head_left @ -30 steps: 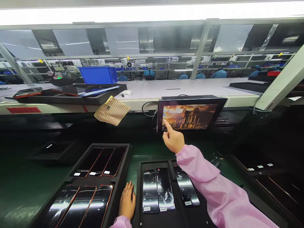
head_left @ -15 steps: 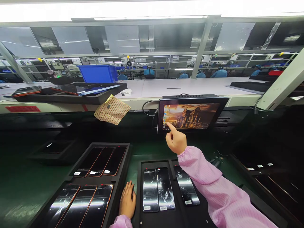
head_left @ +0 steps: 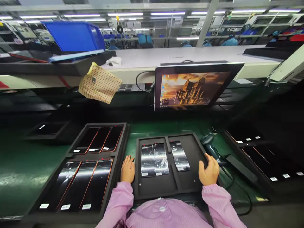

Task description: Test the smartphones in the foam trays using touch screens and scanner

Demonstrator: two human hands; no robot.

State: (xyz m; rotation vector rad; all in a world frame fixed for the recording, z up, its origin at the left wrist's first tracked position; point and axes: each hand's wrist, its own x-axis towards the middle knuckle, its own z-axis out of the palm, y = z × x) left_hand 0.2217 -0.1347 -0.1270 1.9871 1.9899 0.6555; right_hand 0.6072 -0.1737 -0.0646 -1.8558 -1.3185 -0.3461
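Observation:
My left hand (head_left: 128, 168) lies flat with fingers stretched on the green work surface, in the gap left of the middle black foam tray (head_left: 156, 188). At that tray's right edge rests my right hand (head_left: 209, 170), thumb and fingers apart, nothing held. The tray bears two phones side by side, one a dark phone (head_left: 147, 160), and a third phone (head_left: 180, 155) in its right compartment. A left foam tray (head_left: 114, 177) carries several phones with orange edges, such as the front phone (head_left: 98, 183). White labels sit at their lower ends.
A touchscreen monitor (head_left: 190, 90) with a desktop picture hangs from the shelf edge. A barcode scanner (head_left: 212, 148) and its cable lie right of the middle tray. More labelled phones (head_left: 256, 158) fill a tray at far right. A blue bin (head_left: 73, 35) and dotted cloth (head_left: 99, 83) are up left.
My right hand has left the screen, where its index finger pointed, and come down to the middle tray's right edge. My left hand stays beside the tray. The view has tilted downward.

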